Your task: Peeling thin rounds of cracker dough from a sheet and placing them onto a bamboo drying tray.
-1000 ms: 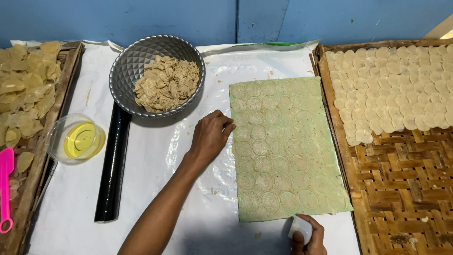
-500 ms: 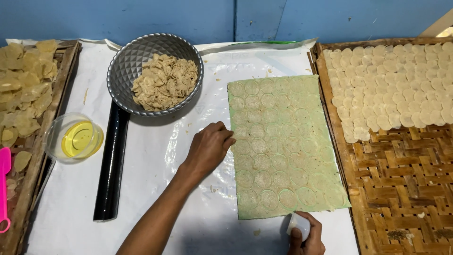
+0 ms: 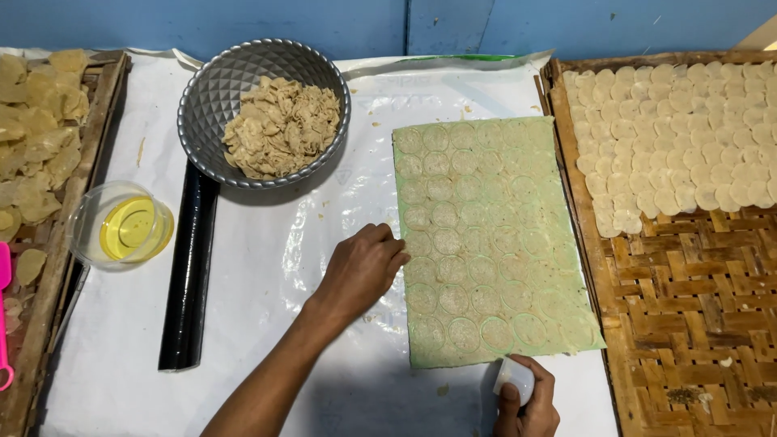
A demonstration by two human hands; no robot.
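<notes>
— Broadly, what fills the scene, biggest first?

— White plastic sheeting covers the work table. On it lies a green rectangular dough sheet, scored all over with circles. A woven bamboo tray sits to its right, its upper part packed with pale cut rounds. A wooden tray of yellowish chips stands far left.

— And the hands?

— The left hand reaches in from the bottom edge, forearm angled up, palm down, fingers curled loosely with the tips touching the sheet's left edge; it grips nothing. The right hand shows only at the bottom, fingers closed around a small white round cutter set at the sheet's lower edge.

— What else surrounds them?

— A grey faceted metal bowl of dough scraps sits upper left, overlapping the top of a black rolling tube. A clear cup of yellow oil stands beside that, with a pink utensil at the far left edge.
</notes>
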